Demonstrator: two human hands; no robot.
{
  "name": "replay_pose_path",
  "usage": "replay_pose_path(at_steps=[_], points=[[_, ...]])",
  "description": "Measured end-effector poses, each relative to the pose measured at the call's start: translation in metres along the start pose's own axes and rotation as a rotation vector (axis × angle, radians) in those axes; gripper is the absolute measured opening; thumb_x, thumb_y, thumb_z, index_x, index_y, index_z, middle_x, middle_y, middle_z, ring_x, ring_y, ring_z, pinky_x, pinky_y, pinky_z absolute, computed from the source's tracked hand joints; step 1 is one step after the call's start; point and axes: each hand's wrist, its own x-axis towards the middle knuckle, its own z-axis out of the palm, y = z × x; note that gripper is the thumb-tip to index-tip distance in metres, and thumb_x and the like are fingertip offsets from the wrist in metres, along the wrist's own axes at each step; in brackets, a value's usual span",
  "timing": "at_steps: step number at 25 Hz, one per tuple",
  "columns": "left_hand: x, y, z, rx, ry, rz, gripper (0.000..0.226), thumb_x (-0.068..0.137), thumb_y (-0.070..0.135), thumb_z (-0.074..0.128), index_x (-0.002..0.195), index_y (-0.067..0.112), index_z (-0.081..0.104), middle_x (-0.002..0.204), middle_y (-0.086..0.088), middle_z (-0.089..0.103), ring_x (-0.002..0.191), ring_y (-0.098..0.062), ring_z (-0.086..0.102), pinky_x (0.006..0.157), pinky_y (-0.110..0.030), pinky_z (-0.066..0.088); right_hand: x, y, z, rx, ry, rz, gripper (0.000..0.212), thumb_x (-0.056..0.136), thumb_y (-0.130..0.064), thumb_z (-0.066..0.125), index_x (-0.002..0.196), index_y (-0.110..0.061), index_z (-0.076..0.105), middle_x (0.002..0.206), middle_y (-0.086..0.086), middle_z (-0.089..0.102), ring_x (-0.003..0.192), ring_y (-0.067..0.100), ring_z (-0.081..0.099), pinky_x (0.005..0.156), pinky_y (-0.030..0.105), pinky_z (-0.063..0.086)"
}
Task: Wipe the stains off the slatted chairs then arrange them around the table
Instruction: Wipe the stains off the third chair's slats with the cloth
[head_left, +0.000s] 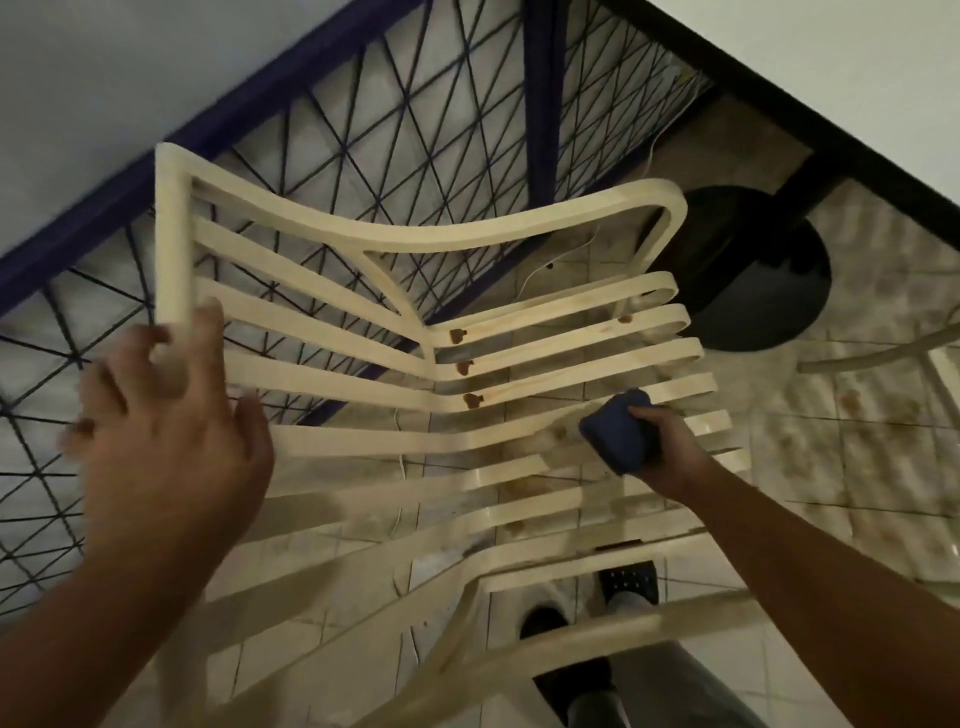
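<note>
Left hand (156, 415) is up on the slatted chair (545, 361), fingers curled round the left side rail of the backrest, though the blur hides how tight that grip is. Right hand (662, 441) is clamped around a blue cloth (615, 434), pressed to a slat near the chair's right edge. The chair stands on the tiled floor (831, 467), just short of the table (810, 122). And look at those brown stains (464, 368), stacked down the centre slats and untouched, with another spot out by the right edge. The smart play, I'd say: brace hard with the left so the back doesn't flex, run the cloth along each slat, not across, and wrap it over the slat edges where the drips have run under.
</note>
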Motion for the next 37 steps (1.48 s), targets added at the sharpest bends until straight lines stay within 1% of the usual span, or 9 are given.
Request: replay_pose_path(at_steps=[4, 6, 12, 15, 18, 22, 26, 31, 37], points=[[0.001, 0.033, 0.031, 0.410, -0.202, 0.457, 0.073, 0.092, 0.053, 0.041, 0.151, 0.011, 0.046, 0.157, -0.027, 0.037, 0.147, -0.050, 0.028, 0.111, -0.080, 0.007, -0.002, -0.019, -0.020, -0.049, -0.004, -0.033, 0.056, 0.085, -0.016, 0.064, 0.140, -0.012, 0.054, 0.136, 0.016, 0.063, 0.128, 0.035, 0.058, 0.106, 0.049, 0.046], [0.001, 0.058, 0.065, 0.502, -0.339, 0.513, 0.072, 0.096, 0.061, 0.038, 0.152, 0.016, 0.041, 0.159, -0.022, 0.036, 0.150, -0.046, 0.024, 0.116, -0.074, 0.002, 0.001, -0.023, -0.026, -0.068, 0.007, -0.029, 0.061, 0.081, -0.013, 0.070, 0.139, -0.009, 0.055, 0.140, 0.020, 0.060, 0.124, 0.034, 0.061, 0.104, 0.047, 0.050], [0.002, 0.097, 0.151, 0.533, -0.341, 0.620, 0.085, 0.100, 0.066, 0.030, 0.158, 0.004, 0.023, 0.160, -0.028, 0.027, 0.149, -0.045, 0.024, 0.123, -0.063, 0.006, 0.006, -0.024, -0.025, 0.069, -0.013, 0.142, 0.047, 0.087, -0.002, 0.062, 0.134, -0.006, 0.055, 0.134, 0.023, 0.059, 0.117, 0.035, 0.061, 0.087, 0.044, 0.059], [0.001, 0.119, 0.181, 0.562, -0.361, 0.668, 0.089, 0.102, 0.066, 0.028, 0.160, 0.002, 0.012, 0.161, -0.031, 0.022, 0.147, -0.047, 0.026, 0.120, -0.066, 0.013, 0.007, -0.025, -0.020, 0.043, 0.004, 0.143, 0.041, 0.094, 0.002, 0.054, 0.133, -0.006, 0.054, 0.134, 0.024, 0.057, 0.121, 0.038, 0.059, 0.094, 0.046, 0.056], [0.004, 0.142, 0.204, 0.542, -0.411, 0.634, 0.082, 0.105, 0.061, 0.019, 0.161, 0.002, 0.005, 0.164, -0.033, 0.009, 0.151, -0.050, 0.015, 0.120, -0.068, 0.009, 0.014, -0.039, -0.021, 0.002, 0.138, 0.021, 0.047, 0.097, 0.002, 0.051, 0.143, -0.008, 0.043, 0.136, 0.022, 0.053, 0.121, 0.037, 0.057, 0.089, 0.044, 0.055], [0.005, 0.166, 0.231, 0.501, -0.440, 0.554, 0.093, 0.100, 0.071, 0.008, 0.161, 0.001, 0.007, 0.164, -0.034, 0.009, 0.152, -0.050, 0.008, 0.117, -0.072, -0.004, 0.031, -0.078, -0.034, 0.016, 0.534, -0.191, 0.043, 0.098, -0.010, 0.060, 0.138, -0.012, 0.046, 0.124, 0.012, 0.059, 0.099, 0.024, 0.063, 0.074, 0.033, 0.054], [0.003, 0.183, 0.254, 0.475, -0.512, 0.526, 0.129, 0.078, 0.096, 0.007, 0.158, -0.004, -0.007, 0.162, -0.040, -0.005, 0.151, -0.054, -0.005, 0.111, -0.076, -0.016, 0.045, -0.083, -0.043, -0.440, 0.866, -0.562, 0.030, 0.094, -0.018, 0.062, 0.119, -0.024, 0.047, 0.110, 0.002, 0.060, 0.098, 0.023, 0.063, 0.091, 0.038, 0.053], [-0.004, 0.204, 0.277, 0.447, -0.567, 0.488, 0.156, 0.061, 0.107, 0.019, 0.147, -0.016, -0.022, 0.151, -0.049, -0.025, 0.145, -0.062, -0.020, 0.109, -0.077, -0.019, 0.076, -0.052, -0.052, -1.220, 0.573, -0.732, 0.059, 0.096, -0.012, 0.055, 0.149, -0.015, 0.028, 0.135, 0.020, 0.053, 0.120, 0.039, 0.053, 0.098, 0.055, 0.048], [-0.005, 0.206, 0.299, 0.313, -0.528, 0.469, 0.159, 0.061, 0.107, 0.027, 0.142, -0.018, -0.029, 0.145, -0.048, -0.037, 0.141, -0.062, -0.028, 0.116, -0.067, -0.021, 0.095, -0.023, -0.045, -1.345, 0.549, -0.819, 0.079, 0.100, -0.009, 0.052, 0.163, -0.022, 0.006, 0.169, 0.010, 0.014, 0.157, 0.027, 0.006, 0.127, 0.053, 0.013]])
